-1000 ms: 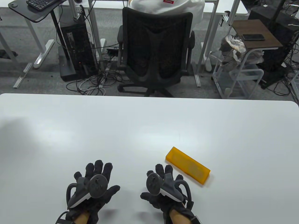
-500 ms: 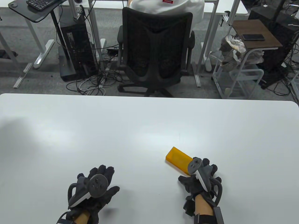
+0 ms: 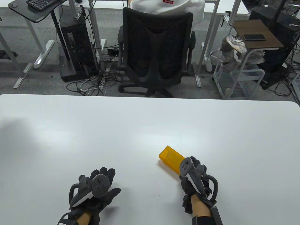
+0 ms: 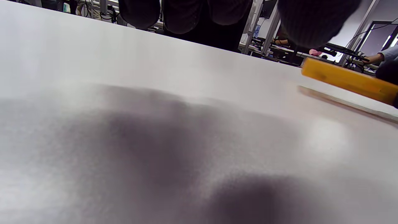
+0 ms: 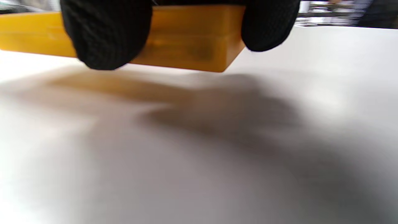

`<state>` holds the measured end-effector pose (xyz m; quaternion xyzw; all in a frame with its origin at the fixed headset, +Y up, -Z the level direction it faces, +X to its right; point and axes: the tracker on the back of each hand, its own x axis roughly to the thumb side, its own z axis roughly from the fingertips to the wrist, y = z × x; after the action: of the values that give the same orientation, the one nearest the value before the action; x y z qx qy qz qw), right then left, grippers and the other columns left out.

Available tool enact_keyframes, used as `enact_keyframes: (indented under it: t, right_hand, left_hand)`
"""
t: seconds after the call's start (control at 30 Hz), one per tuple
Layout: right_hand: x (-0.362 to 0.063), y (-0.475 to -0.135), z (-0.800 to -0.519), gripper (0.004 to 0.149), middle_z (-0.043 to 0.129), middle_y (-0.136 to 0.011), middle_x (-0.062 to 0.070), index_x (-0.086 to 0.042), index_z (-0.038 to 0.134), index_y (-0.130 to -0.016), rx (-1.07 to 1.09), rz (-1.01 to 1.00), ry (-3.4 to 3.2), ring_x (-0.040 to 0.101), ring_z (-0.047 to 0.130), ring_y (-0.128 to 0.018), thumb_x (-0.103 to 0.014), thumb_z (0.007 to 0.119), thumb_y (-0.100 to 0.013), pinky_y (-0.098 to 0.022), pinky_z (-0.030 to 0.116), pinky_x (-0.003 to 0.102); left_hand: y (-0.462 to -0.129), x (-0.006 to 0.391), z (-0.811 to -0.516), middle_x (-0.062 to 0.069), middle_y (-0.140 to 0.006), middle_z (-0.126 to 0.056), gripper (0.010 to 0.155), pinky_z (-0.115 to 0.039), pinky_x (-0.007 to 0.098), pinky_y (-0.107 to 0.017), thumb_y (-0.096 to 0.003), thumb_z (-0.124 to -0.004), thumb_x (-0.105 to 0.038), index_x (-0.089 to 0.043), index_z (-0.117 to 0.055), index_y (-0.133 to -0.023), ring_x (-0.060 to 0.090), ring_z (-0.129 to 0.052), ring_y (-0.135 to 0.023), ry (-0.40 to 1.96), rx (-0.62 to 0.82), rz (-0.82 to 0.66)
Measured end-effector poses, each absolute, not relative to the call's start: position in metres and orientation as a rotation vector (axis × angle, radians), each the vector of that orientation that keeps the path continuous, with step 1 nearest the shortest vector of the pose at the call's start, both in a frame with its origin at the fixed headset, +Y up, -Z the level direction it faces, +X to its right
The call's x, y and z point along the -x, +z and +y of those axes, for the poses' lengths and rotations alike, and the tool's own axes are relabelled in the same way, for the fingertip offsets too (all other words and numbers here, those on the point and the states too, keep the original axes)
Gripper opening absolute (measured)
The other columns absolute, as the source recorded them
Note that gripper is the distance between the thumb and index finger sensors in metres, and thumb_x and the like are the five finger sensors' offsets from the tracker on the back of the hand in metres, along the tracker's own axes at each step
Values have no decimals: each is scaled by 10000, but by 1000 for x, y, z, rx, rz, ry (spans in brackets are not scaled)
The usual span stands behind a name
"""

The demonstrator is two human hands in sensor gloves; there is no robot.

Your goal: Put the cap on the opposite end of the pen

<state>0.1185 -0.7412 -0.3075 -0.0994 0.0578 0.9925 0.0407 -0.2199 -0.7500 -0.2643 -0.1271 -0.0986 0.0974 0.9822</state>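
White table; right hand grips unlabelled orange case.

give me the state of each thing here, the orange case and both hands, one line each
orange case: closed as far as the views show, gripped at its near end and lifted clear of the white table, a shadow beneath it.
right hand: grips the case, fingers wrapped over its side.
left hand: holds nothing, rests palm down on the table, fingers spread.
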Motion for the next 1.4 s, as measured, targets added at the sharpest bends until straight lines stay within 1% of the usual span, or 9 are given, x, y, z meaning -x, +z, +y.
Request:
enact_keyframes:
  t: [0.2, 0.4, 0.7, 0.87, 1.03, 1.23, 1.3, 1.33, 1.4]
  right_hand:
    - [-36, -290, -744, 876, 616, -1143, -3, -244, 429, -1081, -310, 254, 3066, 331, 634, -1051, -419, 850, -333, -648, 768, 470]
    - [-20, -285, -756, 874, 612, -1139, -15, -255, 433, -1075, -425, 308, 3097, 324, 624, -1052, -408, 858, -327, -655, 765, 470]
    - [-30, -284, -764, 867, 613, -1137, -29, -270, 439, -1070, -386, 322, 3105, 315, 617, -1056, -406, 860, -324, -667, 759, 471]
    - [-31, -292, -758, 872, 689, -1102, 9, -214, 509, -1061, -377, 369, 3072, 323, 688, -1033, -406, 884, -297, -692, 716, 535]
    - [-67, -329, -745, 680, 702, -1102, -3, -293, 682, -1002, -119, 823, 2465, 316, 605, -1072, -376, 860, -350, -727, 627, 588]
    - [-72, -354, -755, 522, 814, -1007, 86, -350, 835, -915, 104, 554, 2350, 394, 763, -885, -401, 699, -414, -572, 670, 578]
    - [-66, -356, -757, 514, 852, -939, 42, -387, 837, -890, 118, 463, 2482, 351, 794, -842, -416, 664, -407, -538, 706, 525]
    - [-64, -357, -757, 513, 849, -941, 40, -391, 836, -889, 122, 446, 2501, 349, 786, -847, -413, 663, -407, -542, 702, 523]
    - [-61, -354, -752, 536, 823, -978, 55, -381, 808, -925, 134, 403, 2558, 355, 770, -865, -421, 677, -407, -548, 705, 516]
  left_hand:
    - [-268, 219, -761, 155, -1248, -368, 915, -244, 845, -666, -489, -791, -551, -161, -289, -1148, 509, -368, -1147, 173, 244, -218]
    - [-272, 205, -770, 106, -1257, -381, 928, -235, 836, -686, -465, -860, -490, -184, -305, -1143, 471, -380, -1167, 120, 272, -297]
    - [-276, 182, -776, 122, -1231, -524, 897, -276, 816, -711, -443, -894, -404, -180, -368, -1135, 385, -581, -1125, 51, 228, -360]
    - [-281, 182, -782, 172, -1227, -557, 995, -297, 807, -704, -400, -904, -377, -168, -271, -1139, 344, -624, -899, 101, 217, -343]
    - [-286, 193, -786, 157, -1221, -555, 1085, -310, 801, -711, -394, -930, -370, -130, -168, -1128, 296, -653, -872, 240, 284, -280]
    - [-283, 192, -786, 186, -1206, -491, 1166, -226, 821, -714, -441, -924, -342, -174, 57, -1048, 331, -610, -896, 271, 300, -306]
    - [-282, 187, -785, 213, -1197, -504, 1074, -227, 827, -711, -439, -914, -346, -258, -67, -1093, 346, -617, -890, 217, 286, -317]
    - [-283, 187, -785, 200, -1191, -514, 918, -261, 829, -701, -424, -906, -376, -221, -362, -1146, 336, -643, -878, 192, 289, -315]
    - [-285, 189, -784, 170, -1180, -534, 880, -278, 825, -695, -407, -919, -405, -216, -459, -1132, 320, -657, -880, 203, 286, -305]
